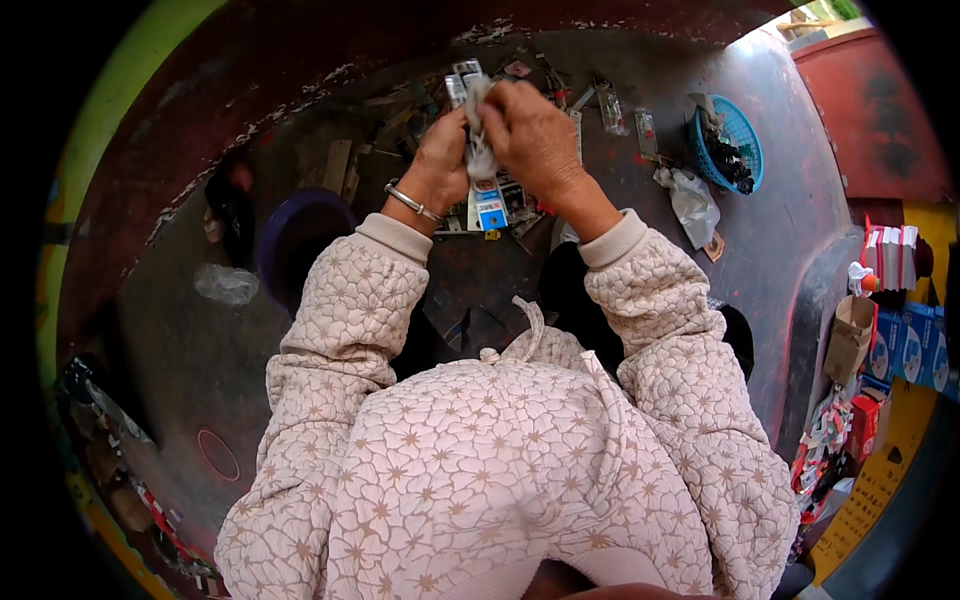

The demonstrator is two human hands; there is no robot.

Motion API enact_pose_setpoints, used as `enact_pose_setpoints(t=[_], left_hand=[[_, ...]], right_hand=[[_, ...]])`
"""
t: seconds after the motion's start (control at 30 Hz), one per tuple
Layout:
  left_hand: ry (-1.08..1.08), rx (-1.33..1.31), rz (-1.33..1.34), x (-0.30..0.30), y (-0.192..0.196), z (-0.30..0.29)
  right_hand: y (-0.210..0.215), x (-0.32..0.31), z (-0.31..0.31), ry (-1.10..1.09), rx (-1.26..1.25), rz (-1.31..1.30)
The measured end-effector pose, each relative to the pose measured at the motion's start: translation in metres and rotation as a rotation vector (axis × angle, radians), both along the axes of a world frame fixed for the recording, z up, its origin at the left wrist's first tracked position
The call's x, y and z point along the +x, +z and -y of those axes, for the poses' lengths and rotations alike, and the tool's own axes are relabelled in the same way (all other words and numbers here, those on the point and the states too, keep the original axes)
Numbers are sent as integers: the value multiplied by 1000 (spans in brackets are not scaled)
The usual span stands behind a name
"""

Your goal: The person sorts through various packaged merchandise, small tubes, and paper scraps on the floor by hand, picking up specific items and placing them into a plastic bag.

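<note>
The round dark floor (600, 200) took up most of the view, with the person's quilted floral jacket (480, 470) filling the bottom. Both hands were up near the top centre, closed around a small bundle of carded packets (478, 150), left hand (443, 150) gripping one side and right hand (532, 135) pinching the other, bundle hanging between them above the floor. Looked to me like they were mid-sorting or squaring the bundle up; the next move would probably need a firm pinch so nothing slipped out. A blue basket (735, 140) sat well off to the right. Fingertips were hidden behind the packets, and the scattered bits underneath were too small to identify.
</note>
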State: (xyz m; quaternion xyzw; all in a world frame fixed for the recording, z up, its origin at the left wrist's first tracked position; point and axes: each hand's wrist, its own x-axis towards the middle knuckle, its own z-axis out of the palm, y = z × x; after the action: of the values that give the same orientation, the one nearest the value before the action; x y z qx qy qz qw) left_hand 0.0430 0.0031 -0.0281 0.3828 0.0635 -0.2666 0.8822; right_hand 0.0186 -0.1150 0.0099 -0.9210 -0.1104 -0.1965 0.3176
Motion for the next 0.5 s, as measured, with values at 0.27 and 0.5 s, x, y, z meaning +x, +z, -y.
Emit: enact_pose_setpoints(t=[0.27, 0.5], left_hand=[[97, -70, 39, 20, 13, -24], [-67, -44, 147, 11, 14, -8]], right_hand=[[16, -13, 50, 78, -178, -579], [8, -4, 32, 321, 291, -725]])
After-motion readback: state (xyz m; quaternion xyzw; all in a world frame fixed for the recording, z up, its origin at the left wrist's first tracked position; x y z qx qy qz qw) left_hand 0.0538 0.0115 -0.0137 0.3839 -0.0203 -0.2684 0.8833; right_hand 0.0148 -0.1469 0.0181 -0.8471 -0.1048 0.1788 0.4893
